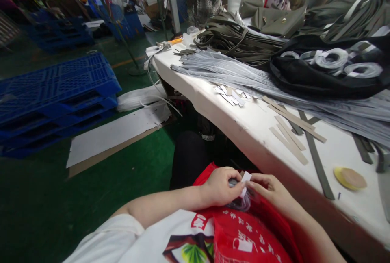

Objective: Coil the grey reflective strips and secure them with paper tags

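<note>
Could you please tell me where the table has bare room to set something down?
The white table has a bare patch along its near edge, between the small white pieces and the tan strips. Its far side is crowded with grey strips, dark straps and the black bag.

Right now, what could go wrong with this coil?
The coil may loosen: its loops hang out below the left hand, over the red cloth.
The white tab could slip or sit crooked, as it is small and held at the fingertips of the right hand.
</note>
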Available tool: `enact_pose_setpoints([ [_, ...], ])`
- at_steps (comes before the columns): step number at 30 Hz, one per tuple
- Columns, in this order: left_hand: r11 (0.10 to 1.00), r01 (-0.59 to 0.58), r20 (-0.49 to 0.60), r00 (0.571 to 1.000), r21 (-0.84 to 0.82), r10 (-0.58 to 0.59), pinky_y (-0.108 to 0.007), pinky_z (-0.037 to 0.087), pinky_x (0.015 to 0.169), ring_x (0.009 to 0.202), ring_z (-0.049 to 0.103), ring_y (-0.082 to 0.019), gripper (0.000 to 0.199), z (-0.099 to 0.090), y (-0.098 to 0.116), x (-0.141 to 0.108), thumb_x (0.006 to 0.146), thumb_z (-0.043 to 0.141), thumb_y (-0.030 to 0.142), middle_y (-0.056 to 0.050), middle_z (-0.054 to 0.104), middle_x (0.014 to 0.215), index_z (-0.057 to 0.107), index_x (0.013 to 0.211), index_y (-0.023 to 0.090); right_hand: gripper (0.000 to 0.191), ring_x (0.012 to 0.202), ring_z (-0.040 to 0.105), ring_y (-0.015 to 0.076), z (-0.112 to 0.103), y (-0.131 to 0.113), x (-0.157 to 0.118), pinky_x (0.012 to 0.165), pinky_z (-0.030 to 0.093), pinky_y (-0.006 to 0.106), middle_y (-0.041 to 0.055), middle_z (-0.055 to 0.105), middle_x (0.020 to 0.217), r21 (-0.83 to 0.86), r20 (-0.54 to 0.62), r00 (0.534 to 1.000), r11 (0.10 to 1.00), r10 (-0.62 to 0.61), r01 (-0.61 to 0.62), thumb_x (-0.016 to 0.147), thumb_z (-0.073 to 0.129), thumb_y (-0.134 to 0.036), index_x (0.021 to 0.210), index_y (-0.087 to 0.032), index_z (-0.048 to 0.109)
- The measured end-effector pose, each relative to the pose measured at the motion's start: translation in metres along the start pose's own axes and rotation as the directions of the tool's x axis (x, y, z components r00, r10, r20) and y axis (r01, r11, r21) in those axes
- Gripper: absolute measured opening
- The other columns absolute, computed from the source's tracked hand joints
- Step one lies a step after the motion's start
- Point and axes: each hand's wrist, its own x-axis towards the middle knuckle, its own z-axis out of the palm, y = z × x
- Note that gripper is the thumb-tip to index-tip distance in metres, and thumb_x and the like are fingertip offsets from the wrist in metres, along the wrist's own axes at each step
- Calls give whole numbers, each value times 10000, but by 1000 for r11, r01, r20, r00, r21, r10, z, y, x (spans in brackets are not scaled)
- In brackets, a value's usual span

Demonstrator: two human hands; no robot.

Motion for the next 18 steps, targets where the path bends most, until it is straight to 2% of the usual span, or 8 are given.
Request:
enact_pose_setpoints([
  [4, 1000, -1, -32, 999, 12, 1, -241, 440, 653, 720, 595, -148, 157, -1, -1, -3, 806, 609, 328, -22, 659, 803, 587, 815, 172, 421, 673, 588, 187, 0, 1, 3, 662, 471, 290, 53, 696, 722, -5, 0, 997, 997, 72, -72, 758, 677, -551, 768, -135, 735],
  [6, 1000, 7, -53, 999, 17, -6, -245, 449, 640, 725, 598, -154, 211, -2, -2, -4, 786, 626, 343, -24, 650, 833, 540, 887, 179, 428, 621, 562, 163, 1, 4, 6, 618, 455, 274, 47, 681, 672, 8, -5, 995, 995, 97, -97, 724, 706, -558, 716, -130, 725],
  [9, 1000, 3, -29, 1000, 28, -2, -252, 455, 638, 734, 605, -162, 244, -3, 0, -7, 789, 622, 357, -25, 645, 847, 499, 918, 189, 399, 578, 533, 137, 0, 5, 10, 572, 426, 252, 27, 653, 630, 20, -6, 993, 993, 120, -119, 694, 740, -531, 672, -135, 691],
  [13, 998, 19, 11, 1000, 57, -20, -268, 458, 654, 759, 618, -178, 270, -4, 5, -8, 806, 616, 388, -43, 663, 880, 514, 953, 185, 297, 615, 572, 145, 1, 0, 9, 608, 457, 251, 16, 671, 672, 27, 53, 995, 996, 86, -88, 717, 735, -444, 711, -155, 664],
  [15, 996, 47, 38, 998, 75, -50, -280, 462, 664, 775, 625, -191, 316, -5, 5, -7, 778, 647, 392, -54, 673, 901, 542, 985, 179, 228, 667, 608, 166, 3, -2, 6, 648, 482, 264, 23, 691, 713, -59, 47, 998, 998, 33, -30, 774, 678, -394, 738, -169, 661],
  [17, 991, 121, 108, 986, 50, -126, -286, 464, 657, 765, 628, -198, 358, -7, 2, -4, 730, 693, 411, -60, 680, 884, 586, 975, 174, 159, 727, 640, 187, 7, -3, -1, 689, 499, 283, 31, 711, 768, -267, 0, 999, 963, -42, 41, 830, 602, -318, 777, -186, 673],
  [18, 982, 188, 171, 968, -8, -183, -287, 464, 641, 736, 628, -194, 371, -9, 0, -1, 710, 709, 429, -57, 681, 848, 606, 955, 171, 146, 756, 653, 197, 9, -3, -5, 709, 506, 295, 35, 721, 807, -392, -17, 995, 917, -93, 79, 848, 564, -271, 815, -196, 684],
])
